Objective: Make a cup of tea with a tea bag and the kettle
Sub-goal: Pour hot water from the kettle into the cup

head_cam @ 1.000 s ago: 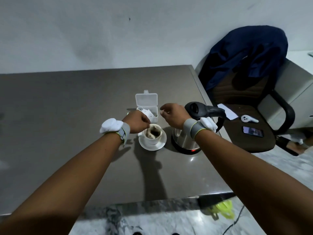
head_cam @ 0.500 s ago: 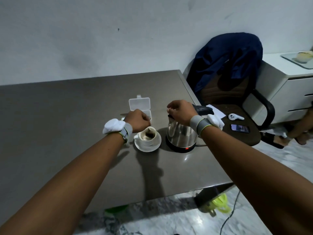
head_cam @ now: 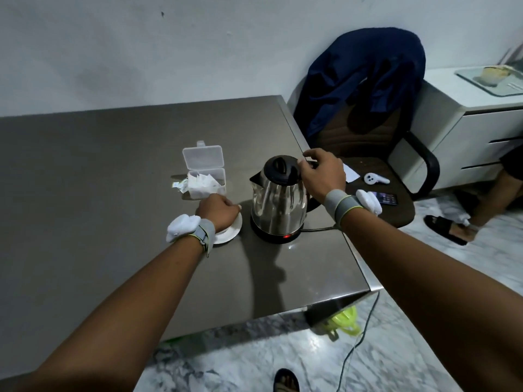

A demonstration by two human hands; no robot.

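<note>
A steel kettle (head_cam: pixel 278 206) with a black lid (head_cam: pixel 281 166) stands on its base near the table's right edge, a red light glowing at the bottom. My right hand (head_cam: pixel 322 174) is curled over the top of the kettle's handle, which it hides. My left hand (head_cam: pixel 218 212) is closed over the white cup and hides it and the tea bag; only the saucer (head_cam: pixel 230 236) shows beneath. Behind the cup, a clear plastic box (head_cam: pixel 205 183) of tea bags stands with its lid up.
A torn wrapper (head_cam: pixel 179 185) lies left of the box. The kettle's cord (head_cam: pixel 317 229) runs off the grey table (head_cam: pixel 99 179) to the right. A chair (head_cam: pixel 368 154) draped with a blue jacket holds a phone (head_cam: pixel 386 198). Another person's sandalled foot (head_cam: pixel 450 227) is on the floor.
My right hand went from above the cup to the kettle's handle. My left hand slid over the cup, which showed the tea bag before. The view swung left and down.
</note>
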